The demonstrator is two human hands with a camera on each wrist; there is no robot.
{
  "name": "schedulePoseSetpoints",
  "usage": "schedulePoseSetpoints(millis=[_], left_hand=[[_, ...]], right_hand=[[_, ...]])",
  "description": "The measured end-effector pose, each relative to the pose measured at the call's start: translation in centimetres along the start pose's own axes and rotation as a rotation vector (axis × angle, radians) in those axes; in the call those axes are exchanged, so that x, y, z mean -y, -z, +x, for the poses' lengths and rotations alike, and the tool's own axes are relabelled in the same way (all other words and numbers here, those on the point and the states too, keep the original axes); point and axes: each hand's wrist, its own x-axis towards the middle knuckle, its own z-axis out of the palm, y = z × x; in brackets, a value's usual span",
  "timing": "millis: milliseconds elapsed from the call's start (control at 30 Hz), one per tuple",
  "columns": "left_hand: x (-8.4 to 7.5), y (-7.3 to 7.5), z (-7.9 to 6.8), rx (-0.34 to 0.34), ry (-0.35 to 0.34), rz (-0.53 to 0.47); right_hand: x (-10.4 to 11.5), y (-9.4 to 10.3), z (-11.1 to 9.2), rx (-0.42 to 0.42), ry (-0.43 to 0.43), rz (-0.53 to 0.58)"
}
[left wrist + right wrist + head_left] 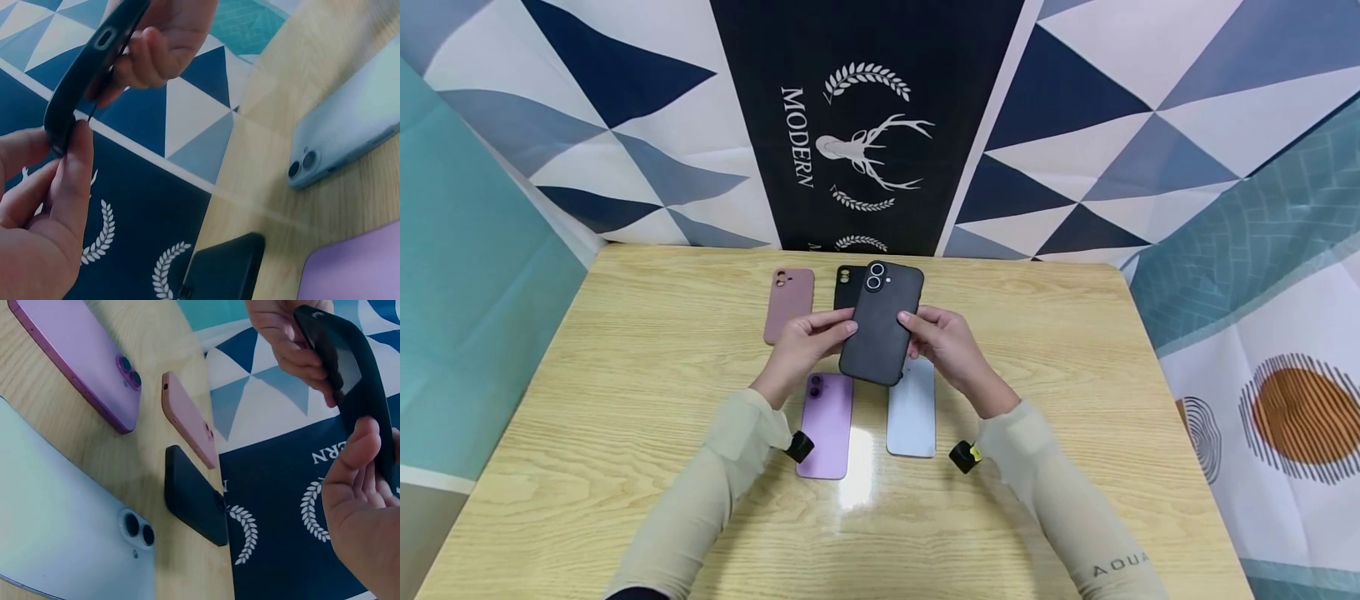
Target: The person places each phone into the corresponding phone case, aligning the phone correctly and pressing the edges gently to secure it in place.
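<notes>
Both hands hold up a black phone case (883, 325) above the table, its back with two ringed camera openings facing the head camera. My left hand (808, 342) pinches its left edge between thumb and fingers. On the opposite edge my right hand (947, 346) grips it, thumb on the back. In the right wrist view a glossy dark surface shows on the front of the black phone case (378, 394); the left wrist view shows a slot in its end. Whether a phone is fully seated inside, I cannot tell. Below the hands lie a purple phone (827, 433) and a light blue phone (912, 417).
A pink phone case (788, 308) lies at the back left of the wooden table (1037, 500). Beside it, partly covered by the held case, is a second black phone case (847, 287). A patterned cloth backdrop (865, 50) hangs behind the table's far edge.
</notes>
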Motion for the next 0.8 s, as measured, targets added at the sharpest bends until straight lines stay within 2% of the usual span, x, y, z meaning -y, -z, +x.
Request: schedulePoseSetpoints(millis=[167,333,533,800], left_hand=[[0.1,-0.6,0.2,-0.049,0.024,-0.031],[0.1,-1.1,0.4,-0.074,0.025,-0.074],[0.1,-1.6,0.7,-0.051,0.017,-0.128],[0.4,-2.3,1.1,-0.016,0.008,-0.117]], right_hand=[[0.4,0.3,0.1,-0.063,-0.003,0.036],[0.6,0.5,0.1,-0.082,0.001,0.048],[0.5,0.7,0.2,-0.189,0.019,0.058],[0.4,1.1,0.3,-0.305,0.042,-0.004]])
